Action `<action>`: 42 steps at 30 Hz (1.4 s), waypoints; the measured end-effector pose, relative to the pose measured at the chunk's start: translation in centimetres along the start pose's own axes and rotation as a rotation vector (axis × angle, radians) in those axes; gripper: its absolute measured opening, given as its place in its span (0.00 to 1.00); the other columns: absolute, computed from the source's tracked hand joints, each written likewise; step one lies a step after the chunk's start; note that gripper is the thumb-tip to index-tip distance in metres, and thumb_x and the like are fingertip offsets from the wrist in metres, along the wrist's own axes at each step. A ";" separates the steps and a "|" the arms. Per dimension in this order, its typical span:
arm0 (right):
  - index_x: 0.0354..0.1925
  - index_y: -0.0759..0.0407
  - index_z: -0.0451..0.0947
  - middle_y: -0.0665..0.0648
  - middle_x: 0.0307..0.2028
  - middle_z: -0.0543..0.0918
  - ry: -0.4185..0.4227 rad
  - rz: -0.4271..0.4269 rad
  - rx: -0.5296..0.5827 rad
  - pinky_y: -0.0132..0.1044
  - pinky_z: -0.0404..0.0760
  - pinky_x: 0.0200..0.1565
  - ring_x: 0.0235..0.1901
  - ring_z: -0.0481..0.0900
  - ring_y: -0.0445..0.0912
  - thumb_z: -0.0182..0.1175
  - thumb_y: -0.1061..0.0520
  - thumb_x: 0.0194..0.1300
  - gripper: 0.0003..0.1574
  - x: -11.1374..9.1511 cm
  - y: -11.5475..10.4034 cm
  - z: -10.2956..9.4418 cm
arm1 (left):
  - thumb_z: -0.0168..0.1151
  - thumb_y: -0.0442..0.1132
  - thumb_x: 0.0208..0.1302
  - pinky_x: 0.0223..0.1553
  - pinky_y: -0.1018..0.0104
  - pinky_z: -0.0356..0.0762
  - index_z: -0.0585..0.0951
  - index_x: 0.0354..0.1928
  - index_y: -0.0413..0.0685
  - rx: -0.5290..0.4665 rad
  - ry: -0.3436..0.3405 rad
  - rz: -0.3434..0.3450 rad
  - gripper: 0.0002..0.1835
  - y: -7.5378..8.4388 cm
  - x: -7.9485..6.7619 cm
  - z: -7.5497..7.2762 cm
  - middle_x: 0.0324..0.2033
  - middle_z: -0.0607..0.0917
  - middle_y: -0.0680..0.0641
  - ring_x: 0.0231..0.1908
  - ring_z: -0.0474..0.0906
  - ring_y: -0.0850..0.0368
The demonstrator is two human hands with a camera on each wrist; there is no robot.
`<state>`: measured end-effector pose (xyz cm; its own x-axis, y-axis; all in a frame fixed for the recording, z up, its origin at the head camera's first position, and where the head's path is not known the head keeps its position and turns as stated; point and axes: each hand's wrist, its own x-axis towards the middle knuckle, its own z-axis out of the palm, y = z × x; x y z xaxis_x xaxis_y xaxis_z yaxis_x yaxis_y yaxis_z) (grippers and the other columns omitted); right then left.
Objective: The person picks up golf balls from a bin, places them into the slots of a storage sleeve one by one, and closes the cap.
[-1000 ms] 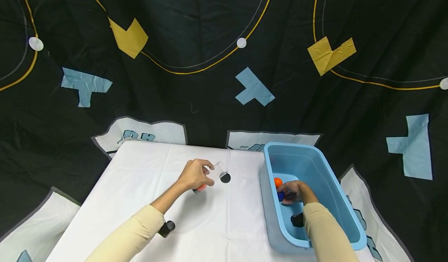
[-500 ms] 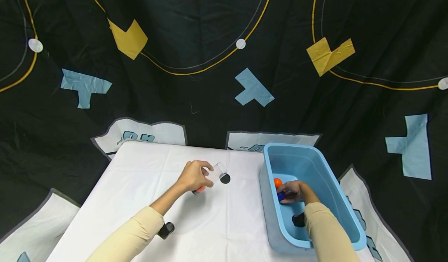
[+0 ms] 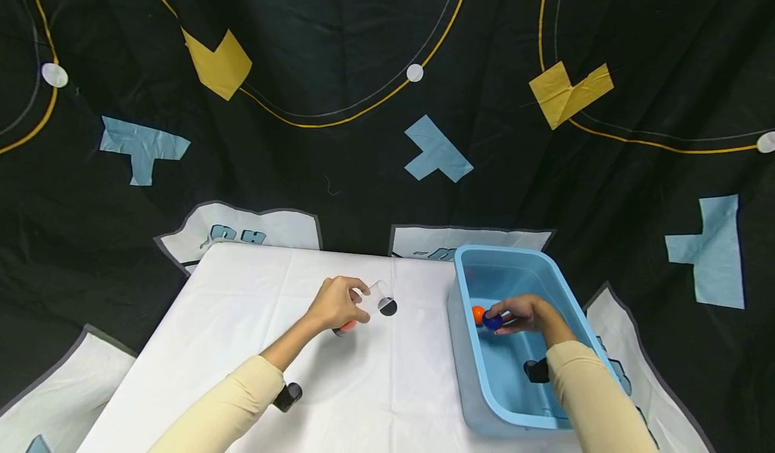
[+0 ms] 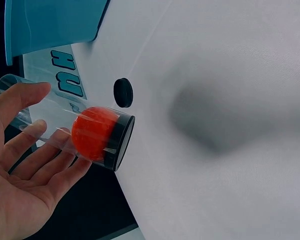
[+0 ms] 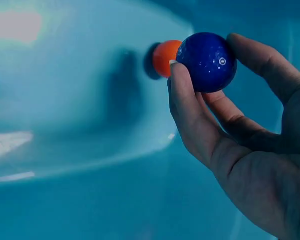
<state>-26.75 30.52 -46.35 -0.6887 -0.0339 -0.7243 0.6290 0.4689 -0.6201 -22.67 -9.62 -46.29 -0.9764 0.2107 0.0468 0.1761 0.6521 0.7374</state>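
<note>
Over the white table, my left hand (image 3: 336, 303) grips a clear plastic tube (image 4: 59, 107) between thumb and fingers. An orange-red ball (image 4: 93, 134) sits inside it against the black end cap (image 4: 120, 142). A loose black cap (image 3: 388, 306) lies on the table beyond that hand. Within the blue tub, my right hand (image 3: 525, 317) pinches a dark blue ball (image 5: 207, 62) with thumb and fingertips, held above the tub floor. Behind it in the right wrist view, an orange ball (image 5: 166, 58) rests on the floor, partly covered by the blue one.
The blue tub (image 3: 492, 389) stands on the right side of the white table (image 3: 339, 399), its raised rim around my right forearm. Black wrist cameras show beneath both forearms. A black cloth with blue and yellow patches (image 3: 438, 148) hangs behind the table.
My right hand has lifted the blue ball off the tub floor and drawn slightly back to the right. My left hand and the tube stay almost where they were.
</note>
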 end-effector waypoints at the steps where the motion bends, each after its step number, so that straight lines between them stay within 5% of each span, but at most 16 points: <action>1: 0.65 0.76 0.60 0.72 0.48 0.78 -0.003 -0.010 -0.014 0.39 0.85 0.51 0.38 0.89 0.52 0.63 0.59 0.69 0.36 -0.3 -0.3 -0.2 | 0.81 0.33 0.38 0.35 0.64 0.83 0.89 0.39 0.48 0.000 -0.001 -0.005 0.20 0.0 0.0 0.0 0.30 0.89 0.48 0.33 0.85 0.57; 11: 0.59 0.77 0.70 0.72 0.53 0.78 -0.015 -0.178 -0.147 0.43 0.86 0.50 0.40 0.88 0.52 0.63 0.57 0.69 0.29 -3.5 -3.7 -1.3 | 0.81 0.34 0.38 0.36 0.64 0.83 0.89 0.40 0.48 0.011 -0.009 -0.003 0.20 0.0 0.2 0.0 0.30 0.89 0.49 0.34 0.85 0.58; 19: 0.55 0.69 0.75 0.68 0.55 0.79 -0.041 -0.304 -0.204 0.44 0.86 0.52 0.46 0.86 0.52 0.63 0.52 0.71 0.24 -5.4 -7.4 -0.3 | 0.81 0.34 0.38 0.35 0.65 0.83 0.88 0.40 0.47 0.010 -0.015 0.020 0.20 0.3 0.2 0.1 0.30 0.89 0.49 0.33 0.84 0.58; 31: 0.51 0.68 0.78 0.68 0.55 0.81 -0.075 -0.364 -0.223 0.48 0.83 0.56 0.48 0.86 0.55 0.67 0.54 0.66 0.22 -6.2 -12.4 5.8 | 0.81 0.36 0.38 0.37 0.64 0.82 0.88 0.40 0.49 0.018 -0.019 0.030 0.20 0.7 0.5 0.1 0.29 0.89 0.50 0.32 0.83 0.60; 42: 0.46 0.68 0.82 0.65 0.46 0.85 -0.090 -0.376 -0.199 0.42 0.86 0.49 0.41 0.88 0.54 0.70 0.56 0.63 0.18 -5.4 -13.7 11.5 | 0.82 0.37 0.38 0.34 0.66 0.80 0.89 0.39 0.49 -0.002 -0.022 0.022 0.21 1.3 0.5 0.3 0.27 0.88 0.50 0.31 0.82 0.60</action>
<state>-27.50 14.16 -37.43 -0.8169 -0.3075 -0.4880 0.2527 0.5697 -0.7820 -22.86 -8.48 -45.55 -0.9693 0.2412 0.0478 0.1970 0.6456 0.7378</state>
